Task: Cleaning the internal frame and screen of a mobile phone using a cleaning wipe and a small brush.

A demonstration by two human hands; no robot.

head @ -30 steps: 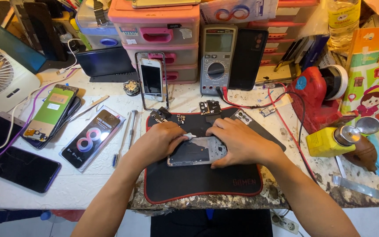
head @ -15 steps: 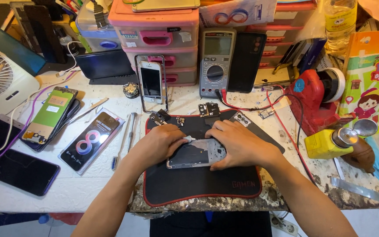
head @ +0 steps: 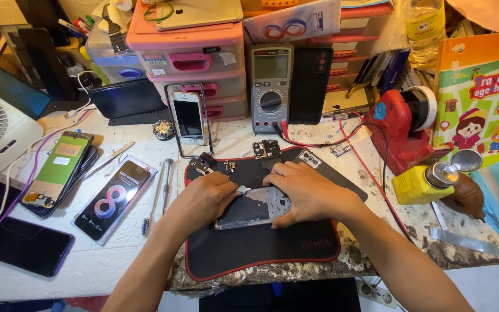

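Note:
An opened grey phone body (head: 253, 208) lies on a black mat with a red border (head: 261, 248). My left hand (head: 203, 199) grips the phone's left end, and its fingertips pinch a small white piece (head: 242, 189) at the phone's top edge. My right hand (head: 307, 190) presses down on the right end of the phone, fingers spread over it. Small loose phone parts (head: 267, 149) lie at the back of the mat, beyond both hands.
Several phones (head: 59, 170) and a boxed one (head: 116, 199) lie at the left, with a metal tool (head: 166, 185) and a small brush (head: 148, 222) beside them. A multimeter (head: 271, 86), pink drawers (head: 194, 69) and a white phone (head: 189, 118) stand behind. At the right sit a red device (head: 399, 130) and a yellow bottle (head: 420, 184).
Both hands stay on the phone body; the left fingers shifted slightly along its top edge. The view moved a little closer.

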